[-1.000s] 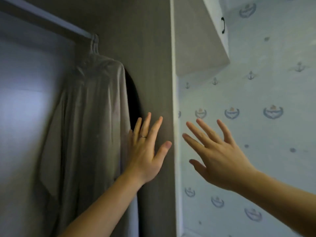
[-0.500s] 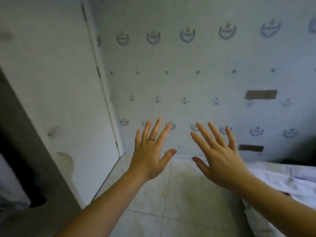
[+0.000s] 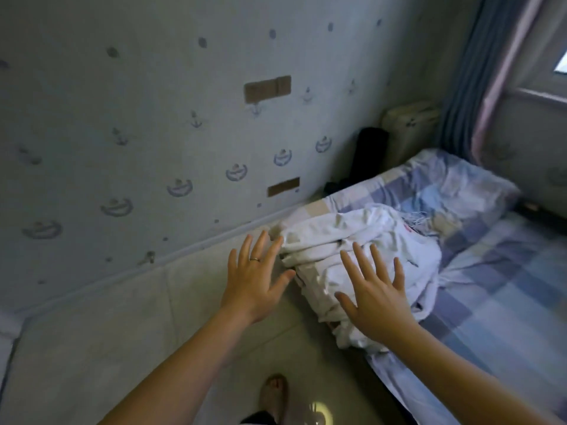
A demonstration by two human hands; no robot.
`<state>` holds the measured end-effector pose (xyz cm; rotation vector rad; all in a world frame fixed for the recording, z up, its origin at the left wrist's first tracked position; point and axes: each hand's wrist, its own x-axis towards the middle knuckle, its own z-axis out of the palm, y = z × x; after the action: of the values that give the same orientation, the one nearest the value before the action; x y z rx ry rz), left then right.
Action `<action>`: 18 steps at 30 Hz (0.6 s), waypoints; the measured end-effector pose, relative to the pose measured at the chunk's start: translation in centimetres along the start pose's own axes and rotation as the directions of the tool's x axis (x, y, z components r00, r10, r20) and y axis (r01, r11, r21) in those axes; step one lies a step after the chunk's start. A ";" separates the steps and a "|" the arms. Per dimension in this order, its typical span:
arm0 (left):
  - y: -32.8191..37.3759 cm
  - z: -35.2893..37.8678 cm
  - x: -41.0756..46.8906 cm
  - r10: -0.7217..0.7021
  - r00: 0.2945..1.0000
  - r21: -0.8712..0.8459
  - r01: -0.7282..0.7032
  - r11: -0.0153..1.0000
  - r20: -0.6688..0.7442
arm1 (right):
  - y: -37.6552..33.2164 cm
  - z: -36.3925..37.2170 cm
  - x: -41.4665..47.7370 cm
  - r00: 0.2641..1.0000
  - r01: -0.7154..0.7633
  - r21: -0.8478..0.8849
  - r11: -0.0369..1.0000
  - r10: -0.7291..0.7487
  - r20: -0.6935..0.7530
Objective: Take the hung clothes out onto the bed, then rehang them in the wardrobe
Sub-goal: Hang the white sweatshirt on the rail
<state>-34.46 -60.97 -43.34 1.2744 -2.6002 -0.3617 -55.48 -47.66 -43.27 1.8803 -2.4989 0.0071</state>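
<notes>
While white clothes [image 3: 352, 237] lie heaped on the bed [image 3: 497, 289] corner, the right hand [image 3: 379, 302] is over them and the left hand [image 3: 256, 286] just beside, all fingers spread and empty.

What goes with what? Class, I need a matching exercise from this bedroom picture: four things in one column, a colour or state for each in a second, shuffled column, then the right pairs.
Things
1. clothes
2. bed
3. curtain
4. left hand

Descriptions
a. blue, hanging in folds
b. open, fingers spread
c. white, heaped in a crumpled pile
d. covered in blue and beige checks

Pairs: 1-c, 2-d, 3-a, 4-b
</notes>
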 end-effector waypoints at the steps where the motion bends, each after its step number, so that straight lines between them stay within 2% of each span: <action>1: 0.2 0.8 2.4 0.029 0.999 -0.006 -0.029 1.000 0.036 | 1.0 0.3 1.1 0.998 -0.061 0.011 0.998 0.061 0.014; 4: 0.9 2.9 9.5 0.127 0.984 -0.034 -0.124 0.992 0.123 | 3.8 1.0 4.6 0.971 -0.241 0.064 0.969 0.240 0.016; 9: 2.7 5.4 20.7 0.277 0.924 -0.032 -0.279 0.960 0.265 | 7.3 1.7 10.0 0.869 -0.491 0.107 0.865 0.476 0.135; 18: 9.2 10.7 35.0 0.431 0.813 -0.135 -0.412 0.901 0.392 | 14.4 2.4 15.9 0.678 -0.735 0.168 0.657 0.712 0.183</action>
<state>-65.48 -82.03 -47.42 0.6095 -3.1030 -0.6580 -73.74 -58.95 -45.41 0.7727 -3.2518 0.2225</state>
